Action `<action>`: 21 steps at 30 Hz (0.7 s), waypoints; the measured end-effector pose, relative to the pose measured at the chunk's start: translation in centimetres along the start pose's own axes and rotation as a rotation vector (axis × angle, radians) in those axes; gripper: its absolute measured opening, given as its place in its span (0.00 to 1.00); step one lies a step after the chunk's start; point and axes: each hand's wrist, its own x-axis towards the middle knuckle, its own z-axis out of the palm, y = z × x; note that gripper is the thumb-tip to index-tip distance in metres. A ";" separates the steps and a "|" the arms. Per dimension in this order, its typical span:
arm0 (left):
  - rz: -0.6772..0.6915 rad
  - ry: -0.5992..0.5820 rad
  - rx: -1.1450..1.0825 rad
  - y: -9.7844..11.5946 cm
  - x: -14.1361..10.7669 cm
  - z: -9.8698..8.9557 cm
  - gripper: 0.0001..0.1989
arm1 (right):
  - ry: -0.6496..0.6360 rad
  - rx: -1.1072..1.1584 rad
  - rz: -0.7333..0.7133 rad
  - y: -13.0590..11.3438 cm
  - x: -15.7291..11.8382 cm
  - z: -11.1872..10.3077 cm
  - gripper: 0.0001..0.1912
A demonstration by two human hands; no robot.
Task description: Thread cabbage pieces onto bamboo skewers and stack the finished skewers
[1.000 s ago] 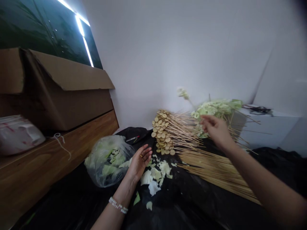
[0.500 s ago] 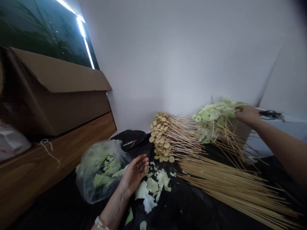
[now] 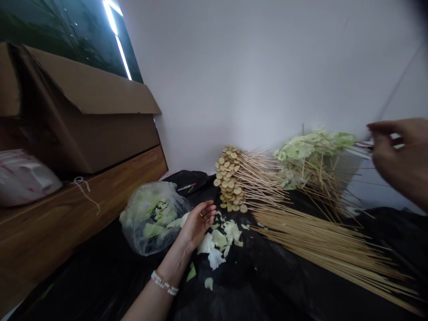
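Note:
My left hand (image 3: 199, 221) rests palm up between the clear plastic bag of cabbage (image 3: 157, 223) and loose leaf pieces (image 3: 217, 243); it holds nothing, its fingers loosely curled and slightly apart. At the right edge, my right hand (image 3: 384, 141) has thumb and fingers pinched together. Thin stick-like lines run by its fingertips, too blurred to tell what it grips. Left of that hand lies a pile of skewered cabbage leaves (image 3: 307, 147). Skewers with pale round slices (image 3: 230, 178) are stacked in the middle, and bare bamboo sticks (image 3: 321, 245) lie in front.
An open cardboard box (image 3: 107, 138) stands on a wooden ledge (image 3: 100, 196) at left, beside a white package (image 3: 28, 178) with a string. A red-tipped pen (image 3: 186, 187) lies on black plastic sheeting (image 3: 267, 285). A pale wall rises behind.
My right hand has moved right, away from the skewered cabbage pile. My left hand keeps its place beside the bag. The view has shifted slightly, moving the scene up and right.

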 end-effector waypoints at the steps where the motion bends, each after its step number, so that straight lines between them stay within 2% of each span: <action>1: 0.013 -0.009 0.020 -0.1 0.0 0.0 0.08 | 0.027 0.089 -0.032 -1.6 -1.1 -0.9 0.16; 3: 0.046 -0.026 0.059 -0.3 0.0 0.0 0.08 | 0.052 0.275 -0.156 -4.9 -3.5 -1.8 0.14; 5: 0.082 -0.042 0.100 -0.5 0.1 0.0 0.08 | -0.088 0.470 -0.266 -8.0 -6.0 -1.5 0.13; 8: 0.130 -0.050 0.172 -0.6 0.2 -0.2 0.09 | -0.541 0.610 -0.384 -11.9 -9.6 0.1 0.11; 10: 0.151 -0.048 0.216 -0.6 0.3 -0.3 0.09 | -0.811 0.638 -0.412 -13.1 -11.7 1.4 0.10; 12: 0.167 -0.047 0.246 -0.6 0.4 -0.4 0.10 | -0.997 0.637 -0.387 -13.2 -13.4 2.6 0.10; 14: 0.178 -0.044 0.270 -0.6 0.4 -0.5 0.11 | -1.099 0.598 -0.345 -12.5 -14.7 3.6 0.10; 18: 0.189 -0.055 0.362 -0.7 0.4 -0.5 0.12 | -1.188 0.476 -0.318 -10.6 -16.5 4.8 0.08; 21: 0.251 -0.048 0.510 -1.0 0.5 -0.6 0.13 | -1.172 0.370 -0.321 -10.3 -17.5 5.4 0.08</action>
